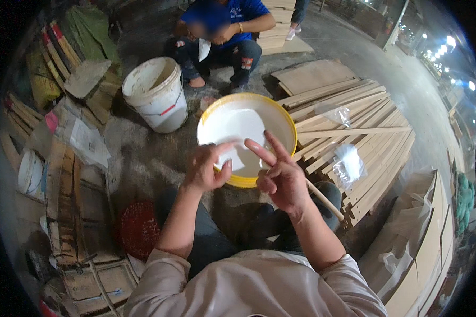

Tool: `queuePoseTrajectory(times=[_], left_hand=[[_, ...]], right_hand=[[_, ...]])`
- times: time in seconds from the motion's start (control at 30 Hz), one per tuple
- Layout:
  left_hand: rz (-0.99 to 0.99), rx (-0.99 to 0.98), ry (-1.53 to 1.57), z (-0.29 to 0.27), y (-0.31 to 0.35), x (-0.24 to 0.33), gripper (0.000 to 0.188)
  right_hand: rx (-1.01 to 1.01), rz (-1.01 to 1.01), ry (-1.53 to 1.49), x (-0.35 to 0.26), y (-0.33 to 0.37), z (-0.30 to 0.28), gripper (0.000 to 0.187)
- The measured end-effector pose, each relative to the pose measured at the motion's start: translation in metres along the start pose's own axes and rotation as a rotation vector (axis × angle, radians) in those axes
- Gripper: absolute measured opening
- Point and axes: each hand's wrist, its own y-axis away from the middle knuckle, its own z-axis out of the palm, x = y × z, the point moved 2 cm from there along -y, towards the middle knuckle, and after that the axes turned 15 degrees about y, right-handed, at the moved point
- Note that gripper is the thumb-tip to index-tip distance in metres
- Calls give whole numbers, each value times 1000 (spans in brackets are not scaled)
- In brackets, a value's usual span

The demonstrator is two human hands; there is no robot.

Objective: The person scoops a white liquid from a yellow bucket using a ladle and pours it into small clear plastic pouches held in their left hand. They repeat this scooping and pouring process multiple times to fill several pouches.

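Observation:
A round bucket with a yellow rim (294, 122) stands in front of me, with smooth white liquid (238, 122) in it. Over its near left side is my left hand (203, 168), index finger stretched out and thumb apart from it. My right hand (284, 182) hovers above the near right side, two fingers extended and spread, the others bent. The fingertips of both hands come close together over the bucket, the left ones slightly blurred. I see nothing held in either hand. A round wooden stick (325, 202) slants beside my right wrist toward my right knee.
A white pail (156, 98) stands far left. Wooden slats (365, 113) are piled at the right, with clear plastic bags (348, 162) on them. Another person in a blue shirt (248, 11) squats opposite. A red stool (137, 228) is at my left, plastic-wrapped boards (415, 238) at my right.

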Motion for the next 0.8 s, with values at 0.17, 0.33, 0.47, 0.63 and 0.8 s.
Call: queuePoseTrajectory(times=[0.17, 0.33, 0.47, 0.63, 0.8], left_hand=[[-369, 534, 555, -32, 8, -39, 33], [-505, 857, 1328, -44, -1, -37, 38], [-500, 844, 1665, -51, 7, -43, 45], [-468, 805, 1587, -45, 3, -41, 49], [-484, 610, 1028, -38, -4, -25, 62]], right_hand=[[89, -422, 1304, 16, -13, -7, 74], [-105, -261, 2469, 81, -26, -24, 68], [-251, -159, 2457, 93, -13, -25, 66], [-176, -390, 2379, 88, 1, -22, 67], [-206, -414, 1981, 61, 5, 0, 78]])
